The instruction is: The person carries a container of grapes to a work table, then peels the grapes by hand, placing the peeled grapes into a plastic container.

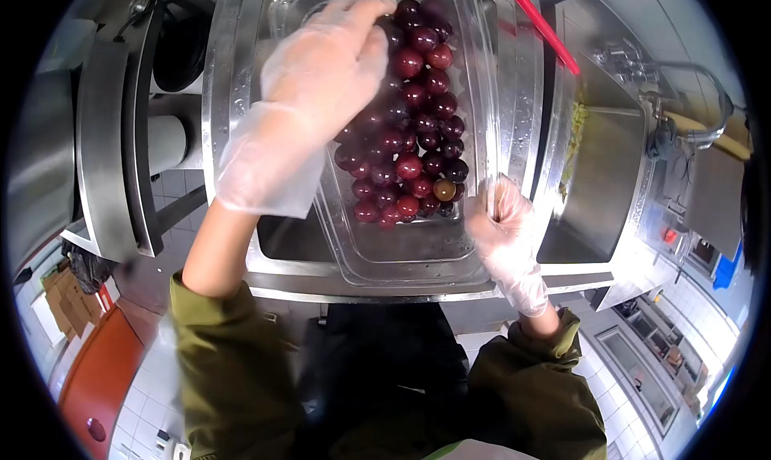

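Observation:
A clear plastic container (393, 269) stands tilted slightly over the steel sink. Inside lie many round, dark red grapes (408, 167), wet and shiny, and one among them is brownish-yellow (444, 189). My left hand (329, 62), in a loose clear plastic glove, reaches over the far left part of the container. Its fingers are stretched toward the grapes, with the thumb apart, and part of the fruit is hidden beneath it. Gloved as well, my right hand (504, 227) is closed around the container's right rim near the front corner.
To the right is another steel basin (598, 179) with yellow-green scraps (575, 143) along its left edge. A red hose (542, 26) hangs down at the top right. Beyond the basin is a metal faucet (707, 78). Steel equipment (104, 139) stands on the left.

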The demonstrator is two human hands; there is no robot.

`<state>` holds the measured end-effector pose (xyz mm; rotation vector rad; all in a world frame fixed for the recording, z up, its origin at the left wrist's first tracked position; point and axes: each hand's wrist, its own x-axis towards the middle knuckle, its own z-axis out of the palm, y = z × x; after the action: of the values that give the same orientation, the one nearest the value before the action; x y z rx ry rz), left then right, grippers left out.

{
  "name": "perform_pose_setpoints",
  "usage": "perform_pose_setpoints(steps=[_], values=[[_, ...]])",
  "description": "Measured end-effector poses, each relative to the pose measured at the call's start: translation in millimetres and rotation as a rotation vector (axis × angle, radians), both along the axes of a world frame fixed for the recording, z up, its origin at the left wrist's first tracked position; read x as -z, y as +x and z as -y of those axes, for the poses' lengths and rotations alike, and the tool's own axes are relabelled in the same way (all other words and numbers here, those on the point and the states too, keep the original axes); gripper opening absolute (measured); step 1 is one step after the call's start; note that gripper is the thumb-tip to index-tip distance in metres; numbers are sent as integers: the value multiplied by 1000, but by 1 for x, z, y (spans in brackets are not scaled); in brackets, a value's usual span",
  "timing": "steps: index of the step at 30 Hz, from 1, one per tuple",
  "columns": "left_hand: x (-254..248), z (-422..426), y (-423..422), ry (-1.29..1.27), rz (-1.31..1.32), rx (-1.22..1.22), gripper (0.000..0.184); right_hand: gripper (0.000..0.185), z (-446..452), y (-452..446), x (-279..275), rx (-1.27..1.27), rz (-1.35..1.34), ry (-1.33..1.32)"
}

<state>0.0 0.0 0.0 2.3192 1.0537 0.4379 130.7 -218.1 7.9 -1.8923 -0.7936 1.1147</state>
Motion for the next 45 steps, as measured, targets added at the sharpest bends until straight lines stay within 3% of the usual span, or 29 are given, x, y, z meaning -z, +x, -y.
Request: perform_pose_setpoints(steps=[6, 10, 13, 16, 19, 21, 23, 25, 27, 28, 30, 31, 33, 35, 39, 40, 43, 44, 45], values=[[-38, 23, -8, -102, 149, -60, 28, 15, 15, 0, -15, 94, -49, -16], [-38, 42, -31, -68, 328, -133, 23, 16, 37, 1, -11, 138, -115, 67], [-29, 59, -51, -163, 404, -344, 25, 17, 41, -1, -20, 195, -108, 67], [-12, 67, -86, -274, 222, -389, 26, 15, 58, -1, -15, 239, -118, 104], [-13, 83, -106, 12, -227, -146, 30, 14, 82, 2, -22, 327, -185, 118], [-20, 106, -114, 147, -322, -12, 34, 13, 105, 4, -50, 456, -222, 92], [-28, 114, -125, -20, -527, 19, 38, 12, 145, 8, -56, 503, -336, 111], [-50, 132, -146, -170, -423, -70, 41, 15, 170, 7, -54, 523, -211, 232], [-64, 128, -159, -160, -446, -29, 39, 17, 181, 17, -84, 679, -316, 182], [-77, 118, -176, -382, -357, -98, 39, 19, 170, 3, -112, 739, -374, 86], [-57, 119, -188, -183, -335, -7, 38, 22, 214, 27, -96, 819, -295, 252], [-70, 130, -169, -157, -361, -42, 39, 16, 248, 50, -102, 830, -353, 103], [-93, 163, -135, -157, -443, -111, 41, 8, 301, 85, -94, 972, -210, 138], [-95, 187, -111, -112, -434, -73, 42, 9, 349, 117, -123, 1084, -161, 224], [-116, 266, -29, -92, -489, -76, 45, 13, 469, 212, -80, 1169, -47, 300], [-97, 281, -15, -26, -459, -60, 34, 14, 487, 236, -73, 1187, -29, 331], [-87, 327, 44, -142, -539, 180, 34, 12, 540, 298, -82, 1265, 70, 238], [-88, 342, 64, -124, -536, 278, 34, 7, 575, 327, -38, 1219, 154, 116], [-89, 356, 84, -107, -528, 373, 33, 6, 593, 348, -34, 1201, 166, 79]])
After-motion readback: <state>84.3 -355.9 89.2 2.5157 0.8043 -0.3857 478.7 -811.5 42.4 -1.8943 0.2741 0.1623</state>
